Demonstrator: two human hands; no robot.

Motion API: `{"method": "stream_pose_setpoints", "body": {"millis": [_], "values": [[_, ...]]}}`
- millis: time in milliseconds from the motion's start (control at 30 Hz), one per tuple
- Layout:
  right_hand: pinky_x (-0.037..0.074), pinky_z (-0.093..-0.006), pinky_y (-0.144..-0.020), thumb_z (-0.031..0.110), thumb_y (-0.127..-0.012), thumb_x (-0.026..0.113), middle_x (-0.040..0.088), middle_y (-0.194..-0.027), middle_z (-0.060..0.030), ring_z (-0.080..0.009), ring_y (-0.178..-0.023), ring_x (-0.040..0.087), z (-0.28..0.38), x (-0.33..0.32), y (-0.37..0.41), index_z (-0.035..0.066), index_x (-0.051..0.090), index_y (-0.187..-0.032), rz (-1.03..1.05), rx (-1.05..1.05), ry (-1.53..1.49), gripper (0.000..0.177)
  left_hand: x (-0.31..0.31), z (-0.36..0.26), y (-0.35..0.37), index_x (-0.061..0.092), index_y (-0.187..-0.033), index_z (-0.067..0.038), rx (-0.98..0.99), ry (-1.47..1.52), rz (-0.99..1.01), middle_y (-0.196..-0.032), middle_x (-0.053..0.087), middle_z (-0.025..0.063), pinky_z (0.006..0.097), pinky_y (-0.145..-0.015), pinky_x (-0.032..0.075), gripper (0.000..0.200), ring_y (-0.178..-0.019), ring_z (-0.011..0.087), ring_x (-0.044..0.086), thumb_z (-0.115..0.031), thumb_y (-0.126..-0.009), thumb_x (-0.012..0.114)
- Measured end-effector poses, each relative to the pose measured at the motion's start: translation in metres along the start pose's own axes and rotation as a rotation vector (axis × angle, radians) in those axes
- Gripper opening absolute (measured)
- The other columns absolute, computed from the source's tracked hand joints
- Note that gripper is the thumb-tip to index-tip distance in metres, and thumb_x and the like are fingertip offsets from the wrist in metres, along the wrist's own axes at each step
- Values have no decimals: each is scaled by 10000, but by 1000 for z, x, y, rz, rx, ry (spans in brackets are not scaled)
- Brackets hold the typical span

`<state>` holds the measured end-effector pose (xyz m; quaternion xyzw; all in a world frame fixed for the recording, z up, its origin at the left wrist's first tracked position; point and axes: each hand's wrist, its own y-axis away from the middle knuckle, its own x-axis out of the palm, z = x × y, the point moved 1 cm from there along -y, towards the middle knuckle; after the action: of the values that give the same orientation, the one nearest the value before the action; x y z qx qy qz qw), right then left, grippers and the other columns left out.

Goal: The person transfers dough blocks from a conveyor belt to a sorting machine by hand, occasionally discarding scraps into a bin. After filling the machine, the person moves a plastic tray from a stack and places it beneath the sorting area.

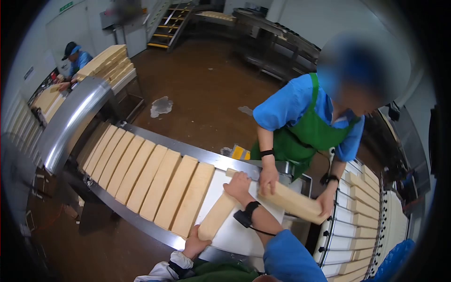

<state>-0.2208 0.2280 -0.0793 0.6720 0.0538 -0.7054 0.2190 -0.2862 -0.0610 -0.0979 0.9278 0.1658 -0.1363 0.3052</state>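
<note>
Floor [202,89], brown with pale patches, is spanning the room on the far side. Main conveyor [235,239] is carrying a row of pale slabs [149,181] at left. Divided conveyor [345,216] at right is holding shorter-looking slabs [366,208] between crossbars. Co-worker [300,108], far side, is gripping a raised slab [293,202] two-handed. Work slab [218,216] is occupying the main conveyor's right portion: left hand [195,243] is grasping its near end, right hand [238,186] is clasping its far end.

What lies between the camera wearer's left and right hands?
A pale block, slanting across the white surface from the left hand to the right hand; the head view shows this.
</note>
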Motion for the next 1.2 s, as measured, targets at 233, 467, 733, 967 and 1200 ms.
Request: {"method": "stream_pose_setpoints", "body": {"millis": [233, 467, 733, 967, 1200], "values": [[444, -468, -955, 628, -662, 694, 517, -1209, -243, -391, -1120, 529, -141, -6, 105, -107, 364, -1300, 198, 386, -288, 1028, 17, -11, -19, 373, -1379, -161, 323, -400, 146, -1061, 646, 212, 480, -848, 506, 948, -951, 427, 625, -337, -567, 827], [459, -496, -714, 286, -809, 611, 523, -1028, -166, -369, -940, 540, -159, 34, 189, 283, 577, -1179, -194, 123, -238, 372, 39, -23, -27, 474, -1229, -110, 317, -612, -24, -1028, 625, 191, 475, -812, 512, 825, -947, 421, 613, -274, -512, 847], [431, -498, -827, 224, -753, 673, 516, -1050, -241, -408, -983, 508, -332, -46, 313, 238, 585, -1207, -403, 370, -271, 462, 182, -146, 27, 485, -1199, -95, 676, -568, 250, -1036, 597, 187, 484, -840, 462, 696, -953, 411, 535, -174, -570, 770], [502, -438, -779, 293, -606, 784, 569, -993, -228, -402, -939, 586, -564, -92, 373, 277, 515, -1251, -242, 405, -413, 699, 352, -253, 79, 479, -1254, -101, 855, -572, 365, -1046, 596, 212, 469, -854, 488, 764, -976, 414, 560, -243, -572, 794], [424, -413, -968, 346, -676, 748, 549, -1164, -273, -360, -1111, 544, -700, -13, 335, -43, 260, -1414, -488, 676, -1024, 967, 458, -322, 58, 439, -1353, -30, 921, -685, 487, -1053, 641, 260, 416, -868, 514, 929, -1011, 404, 619, -396, -592, 826]]}}
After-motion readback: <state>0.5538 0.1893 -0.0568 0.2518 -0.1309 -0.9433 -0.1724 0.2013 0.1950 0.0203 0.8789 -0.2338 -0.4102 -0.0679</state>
